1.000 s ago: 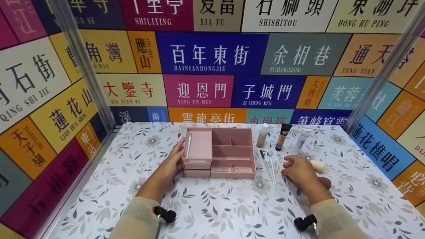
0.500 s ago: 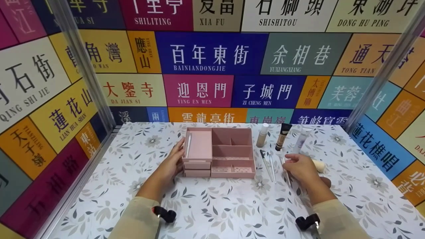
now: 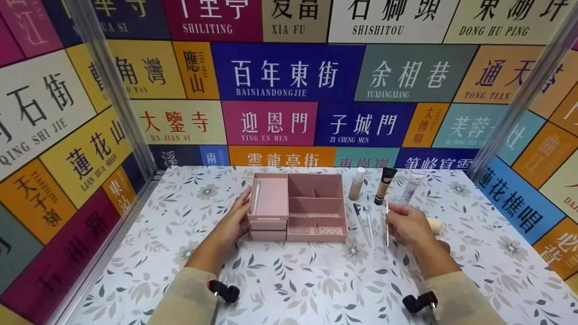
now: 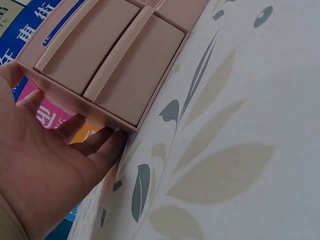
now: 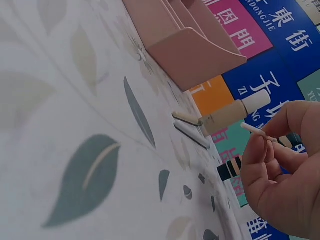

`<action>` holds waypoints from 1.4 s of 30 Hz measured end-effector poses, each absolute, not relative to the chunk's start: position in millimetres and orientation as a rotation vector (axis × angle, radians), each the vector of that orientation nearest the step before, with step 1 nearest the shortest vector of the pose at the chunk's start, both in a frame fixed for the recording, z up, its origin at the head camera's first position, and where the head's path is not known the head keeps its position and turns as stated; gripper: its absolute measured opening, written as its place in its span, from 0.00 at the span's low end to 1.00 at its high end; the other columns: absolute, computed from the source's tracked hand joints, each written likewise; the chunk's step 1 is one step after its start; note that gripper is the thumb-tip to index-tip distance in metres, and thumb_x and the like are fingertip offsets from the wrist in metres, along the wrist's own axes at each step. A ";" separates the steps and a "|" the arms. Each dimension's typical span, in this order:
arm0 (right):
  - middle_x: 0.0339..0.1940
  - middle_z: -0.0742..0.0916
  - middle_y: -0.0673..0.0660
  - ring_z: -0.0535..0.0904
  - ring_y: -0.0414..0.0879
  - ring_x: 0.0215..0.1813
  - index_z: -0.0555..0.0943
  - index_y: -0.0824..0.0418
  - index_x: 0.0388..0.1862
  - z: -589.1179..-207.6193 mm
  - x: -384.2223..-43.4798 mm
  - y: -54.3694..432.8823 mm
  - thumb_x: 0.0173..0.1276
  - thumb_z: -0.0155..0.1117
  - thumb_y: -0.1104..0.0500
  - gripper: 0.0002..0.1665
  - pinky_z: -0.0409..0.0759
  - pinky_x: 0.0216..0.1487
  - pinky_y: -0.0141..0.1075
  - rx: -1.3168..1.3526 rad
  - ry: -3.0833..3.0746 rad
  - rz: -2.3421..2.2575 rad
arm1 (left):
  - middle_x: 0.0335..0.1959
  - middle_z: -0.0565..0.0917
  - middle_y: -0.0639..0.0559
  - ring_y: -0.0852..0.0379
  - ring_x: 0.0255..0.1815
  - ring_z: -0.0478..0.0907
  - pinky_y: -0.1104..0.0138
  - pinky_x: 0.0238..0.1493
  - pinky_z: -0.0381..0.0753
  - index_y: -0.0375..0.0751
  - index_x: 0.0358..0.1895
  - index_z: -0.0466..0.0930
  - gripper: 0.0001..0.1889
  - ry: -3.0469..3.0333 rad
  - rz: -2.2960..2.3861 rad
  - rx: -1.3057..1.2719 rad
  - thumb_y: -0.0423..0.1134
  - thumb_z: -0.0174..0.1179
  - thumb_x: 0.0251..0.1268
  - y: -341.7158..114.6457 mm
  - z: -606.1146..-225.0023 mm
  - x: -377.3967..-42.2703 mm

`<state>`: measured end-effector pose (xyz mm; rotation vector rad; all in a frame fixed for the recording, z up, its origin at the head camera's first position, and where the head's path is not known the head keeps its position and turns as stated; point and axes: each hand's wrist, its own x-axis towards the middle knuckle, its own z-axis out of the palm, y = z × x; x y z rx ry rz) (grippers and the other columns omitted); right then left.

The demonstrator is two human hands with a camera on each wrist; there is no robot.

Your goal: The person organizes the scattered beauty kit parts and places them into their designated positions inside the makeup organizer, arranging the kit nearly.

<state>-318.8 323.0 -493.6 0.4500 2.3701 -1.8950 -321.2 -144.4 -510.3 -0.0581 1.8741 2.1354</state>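
Left hand [image 3: 232, 223]: here it is, fingers spread against the left side of the pink organizer [image 3: 273, 198], on the surface [image 3: 293, 280].
Right hand [image 3: 411, 228]: pinching a slim stick [image 3: 387, 237], held near upright; its type is hard to make out.
Beside it: two slim tools [image 3: 370, 228] lie between stick and organizer.
Behind: bottle [image 3: 356, 187], black tube [image 3: 384, 187], white tube [image 3: 411, 189], all standing.

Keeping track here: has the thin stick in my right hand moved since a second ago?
Yes. In the head view, the stick has moved up the picture, toward the unmoved black tube.
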 end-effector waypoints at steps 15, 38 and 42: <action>0.38 0.86 0.48 0.85 0.40 0.35 0.67 0.64 0.81 -478.1 -309.0 302.9 0.74 0.61 0.67 0.37 0.89 0.40 0.33 0.301 2.194 -2.134 | 0.90 0.53 0.60 0.46 0.87 0.62 0.46 0.87 0.59 0.90 0.80 0.55 0.28 1.902 2.124 0.000 0.59 0.48 0.85 -146.1 -510.8 -320.7; 0.44 0.87 0.51 0.86 0.42 0.38 0.64 0.67 0.83 -455.2 -294.5 244.2 0.77 0.64 0.68 0.39 0.89 0.44 0.32 0.026 2.018 -2.198 | 0.90 0.53 0.63 0.49 0.87 0.61 0.47 0.88 0.58 0.94 0.78 0.56 0.26 1.927 2.082 -0.046 0.60 0.47 0.84 -145.8 -509.3 -322.7; 0.44 0.89 0.52 0.89 0.43 0.40 0.65 0.69 0.82 -452.4 -297.3 229.6 0.76 0.64 0.69 0.38 0.90 0.46 0.34 -0.038 1.992 -2.200 | 0.90 0.53 0.63 0.49 0.87 0.62 0.47 0.88 0.58 0.93 0.79 0.56 0.27 1.914 2.096 -0.038 0.60 0.47 0.84 -145.4 -509.2 -322.4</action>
